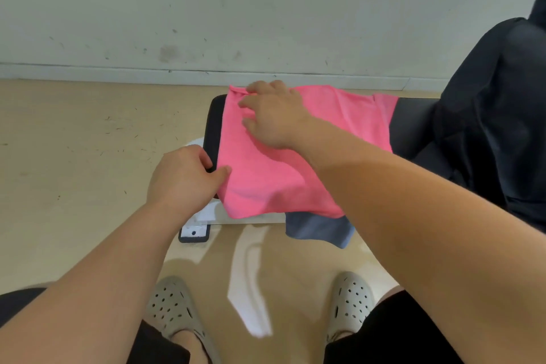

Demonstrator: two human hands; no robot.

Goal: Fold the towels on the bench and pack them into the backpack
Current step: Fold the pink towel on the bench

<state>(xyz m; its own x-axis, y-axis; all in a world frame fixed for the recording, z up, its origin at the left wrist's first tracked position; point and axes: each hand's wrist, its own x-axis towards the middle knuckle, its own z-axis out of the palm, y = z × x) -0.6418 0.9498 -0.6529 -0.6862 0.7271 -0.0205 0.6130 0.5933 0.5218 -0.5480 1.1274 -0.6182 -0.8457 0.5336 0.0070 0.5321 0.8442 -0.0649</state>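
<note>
A pink towel [339, 115] lies spread over the left end of the black bench [213, 118]. My right hand [274, 115] rests flat on the towel near its far left corner, fingers spread and pointing left. My left hand [184, 177] is at the towel's near left edge, its thumb touching the cloth and its fingers curled over the bench's end. A grey-blue towel [319, 229] hangs from under the pink one over the bench's front edge. The black backpack [496, 115] stands on the bench at the right.
A pale wall with a skirting board [118, 72] runs close behind the bench. The bench's white foot [195, 230] stands on the beige floor at the left. My two feet in perforated clogs [174, 307] are in front of the bench.
</note>
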